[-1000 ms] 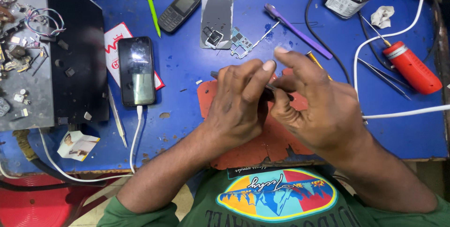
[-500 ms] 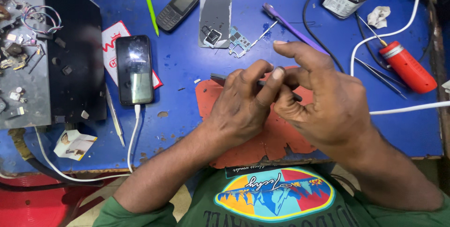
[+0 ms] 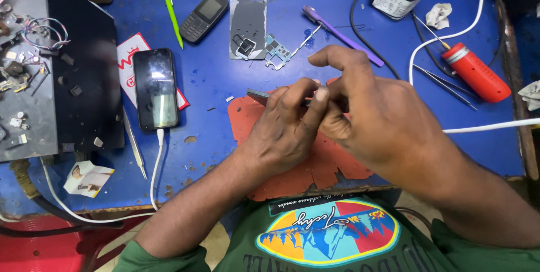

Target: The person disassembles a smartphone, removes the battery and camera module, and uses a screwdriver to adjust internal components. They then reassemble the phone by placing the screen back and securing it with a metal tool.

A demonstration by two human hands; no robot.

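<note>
Thin dark flat part (image 3: 260,95) — pinched between my two hands above the upper edge of the orange mat (image 3: 315,165), one corner jutting out to the left past my fingers; what kind of part it is cannot be told. My left hand (image 3: 284,128) is closed on it, thumb and forefinger pressed together at its edge. My right hand (image 3: 374,117) curls over from the other side, fingertips meeting those of the left, forefinger arched above; whether it grips the part itself I cannot tell.

Taking the orange mat as landmark, on the blue table (image 3: 214,109): just beyond its far edge lie a small circuit board (image 3: 277,53) and a grey phone back cover (image 3: 248,19), with a purple tool (image 3: 340,35) slanting beside them. Left of the mat, a smartphone (image 3: 156,88) lies screen-up with a white cable (image 3: 156,165) plugged in; farther off, a keypad phone (image 3: 203,16) and a green pen (image 3: 171,13). Right of the mat — a red cylinder (image 3: 475,72), tweezers (image 3: 447,84)
</note>
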